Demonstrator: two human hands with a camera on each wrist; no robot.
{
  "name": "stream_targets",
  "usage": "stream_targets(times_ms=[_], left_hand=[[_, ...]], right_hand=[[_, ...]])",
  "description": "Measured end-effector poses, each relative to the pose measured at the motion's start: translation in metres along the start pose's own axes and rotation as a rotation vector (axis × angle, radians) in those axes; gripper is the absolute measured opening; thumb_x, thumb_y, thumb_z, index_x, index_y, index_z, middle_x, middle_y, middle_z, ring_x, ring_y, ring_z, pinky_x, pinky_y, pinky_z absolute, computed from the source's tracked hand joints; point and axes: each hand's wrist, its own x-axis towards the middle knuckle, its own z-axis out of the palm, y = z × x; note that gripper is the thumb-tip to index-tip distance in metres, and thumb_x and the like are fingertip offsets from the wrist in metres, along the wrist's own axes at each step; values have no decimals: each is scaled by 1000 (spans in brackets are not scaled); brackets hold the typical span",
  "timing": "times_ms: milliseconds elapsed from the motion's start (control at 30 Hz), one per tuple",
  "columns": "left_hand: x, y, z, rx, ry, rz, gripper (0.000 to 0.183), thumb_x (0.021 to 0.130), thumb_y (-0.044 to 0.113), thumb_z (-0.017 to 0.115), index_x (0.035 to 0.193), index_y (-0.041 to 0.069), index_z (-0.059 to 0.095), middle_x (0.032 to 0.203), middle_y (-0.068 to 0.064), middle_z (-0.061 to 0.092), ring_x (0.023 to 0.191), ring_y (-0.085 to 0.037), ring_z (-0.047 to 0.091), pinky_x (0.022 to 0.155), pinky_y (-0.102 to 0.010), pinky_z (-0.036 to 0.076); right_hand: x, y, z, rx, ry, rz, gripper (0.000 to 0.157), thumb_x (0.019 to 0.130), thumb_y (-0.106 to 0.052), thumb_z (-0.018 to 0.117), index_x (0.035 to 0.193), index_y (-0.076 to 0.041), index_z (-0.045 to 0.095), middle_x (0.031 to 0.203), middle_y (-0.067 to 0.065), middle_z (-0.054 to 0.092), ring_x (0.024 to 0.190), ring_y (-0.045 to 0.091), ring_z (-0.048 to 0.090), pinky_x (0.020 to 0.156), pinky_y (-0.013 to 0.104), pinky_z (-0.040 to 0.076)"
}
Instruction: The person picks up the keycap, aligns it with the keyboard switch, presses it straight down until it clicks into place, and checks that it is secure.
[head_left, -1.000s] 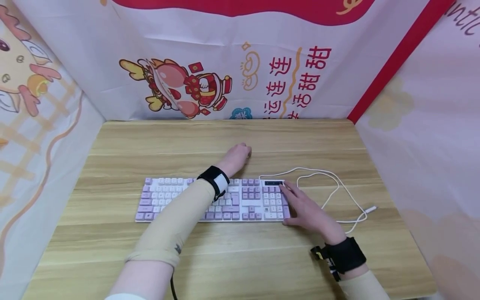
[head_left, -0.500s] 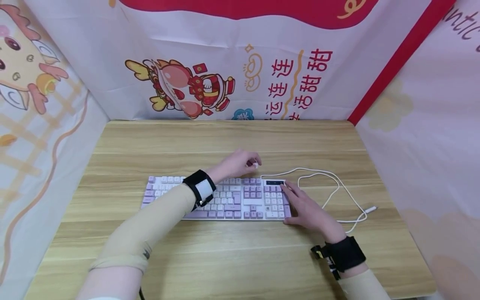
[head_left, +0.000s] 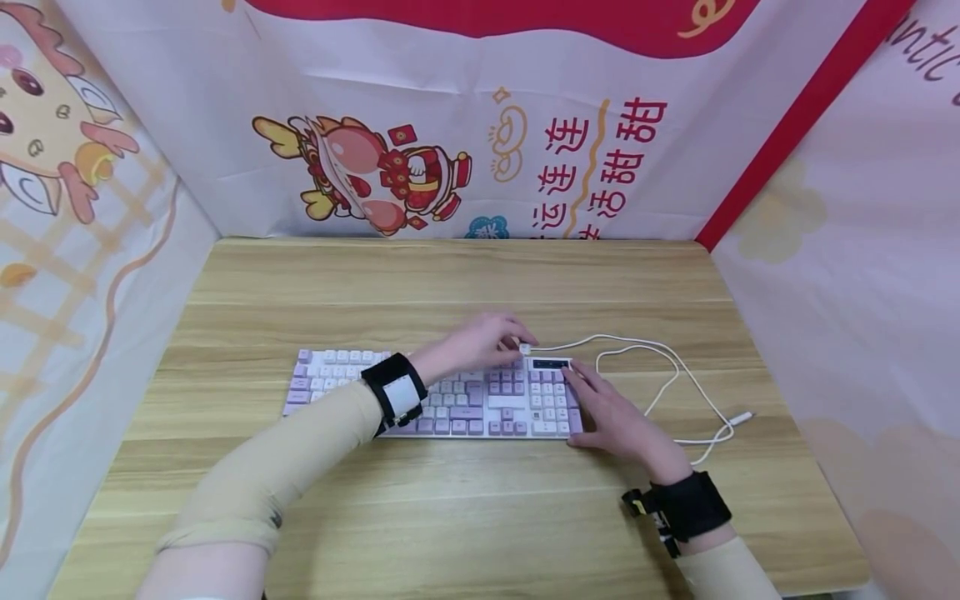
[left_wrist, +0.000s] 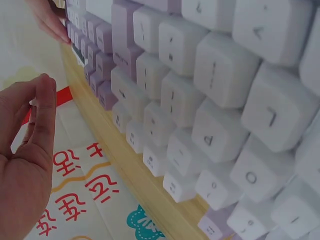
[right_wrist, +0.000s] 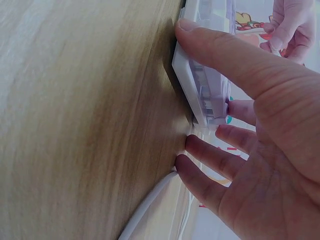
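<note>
A white and lilac keyboard (head_left: 506, 400) lies flat on the wooden table. Above its back edge, my left hand (head_left: 487, 340) pinches a small white keycap (head_left: 525, 349) between thumb and fingertips. The keycap is close to the dark indicator strip (head_left: 550, 364); whether it touches anything is unclear. In the left wrist view the fingers stay near the far edge, and the keycap is hidden. My right hand (head_left: 611, 417) rests at the keyboard's right end. Its thumb (right_wrist: 200, 37) touches the front edge, while the other fingers extend over the side, fairly straight and spread.
A white cable (head_left: 660, 346) runs from the keyboard's back and loops to the right, with its plug (head_left: 742, 418) on the table (head_left: 450, 517). Printed cloth (head_left: 337, 67) hangs behind and along both sides.
My left hand has come back from behind the keyboard, moving right and toward me with the keycap now visible in its fingertips. The right hand has stayed at the keyboard's right end.
</note>
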Motion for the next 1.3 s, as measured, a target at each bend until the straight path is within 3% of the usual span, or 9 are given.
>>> stream_targets(times_ms=[167,433,733,933,1033,1300], left_hand=[[-2,3,8,61,-47,53,37,96,18,66,133,17,64,128,-5,64,108,-14,65,94,-27,55],[-3,9,25,121,-81,159,21,93,17,69,113,17,74,112,1,71,94,-8,65,84,-20,53],[-7,17,40,87,-117,100,21,89,16,74,110,14,73,105,1,71,87,-6,62,78,-15,51],[-7,17,47,84,-125,92,13,90,17,73,103,18,74,112,2,63,87,-5,58,76,-14,50],[-8,17,50,98,-133,102,15,91,16,72,105,19,75,110,3,64,87,-6,57,75,-16,49],[-7,19,56,147,-154,153,33,87,11,73,118,18,69,108,6,73,99,-5,66,89,-18,52]], right_hand=[[0,0,0,8,-1,4,102,78,-26,86,156,-1,26,163,25,23,146,44,32,118,55,35],[1,1,1,4,1,-4,102,78,-26,85,156,-1,25,163,24,23,146,44,33,117,54,36],[0,1,1,5,14,-18,102,77,-25,86,155,1,27,162,25,24,146,44,34,117,54,36],[0,2,1,9,2,-12,101,78,-25,85,156,0,26,163,24,23,146,44,33,117,54,37],[0,2,1,13,-2,-12,100,79,-25,85,156,0,26,162,25,23,146,44,33,117,54,36],[0,2,1,9,1,-12,102,78,-26,85,156,0,25,163,25,23,146,44,33,117,55,36]])
